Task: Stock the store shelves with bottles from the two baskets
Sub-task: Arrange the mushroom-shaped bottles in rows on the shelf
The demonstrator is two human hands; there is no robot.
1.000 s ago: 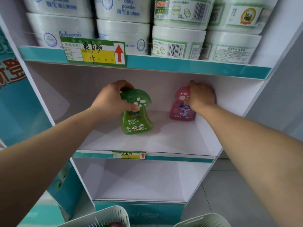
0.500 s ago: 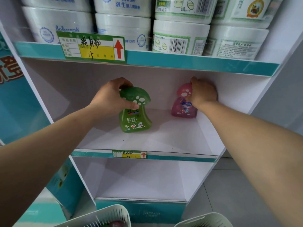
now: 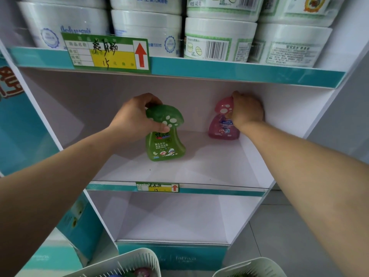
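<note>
A green mushroom-shaped bottle (image 3: 164,144) stands upright on the middle shelf (image 3: 179,172), and my left hand (image 3: 137,118) grips its spotted cap. A pink mushroom-shaped bottle (image 3: 221,126) stands in the shelf's back right corner, against the side wall. My right hand (image 3: 247,111) is closed over the right side of its cap. Two pale slatted baskets sit at the bottom edge: the left basket (image 3: 127,260) shows a few bottles inside, the right basket (image 3: 251,266) is mostly cut off.
The top shelf holds stacked white tubs of baby powder (image 3: 143,31) behind a green price tag (image 3: 107,53). A smaller price tag (image 3: 157,187) hangs on the middle shelf's lip. Below it is the lower shelf (image 3: 169,222). Grey floor tiles (image 3: 275,236) lie to the right.
Both hands stay on their bottles, pushing them slightly deeper onto the middle shelf. The camera has tilted a little, shifting the whole scene.
</note>
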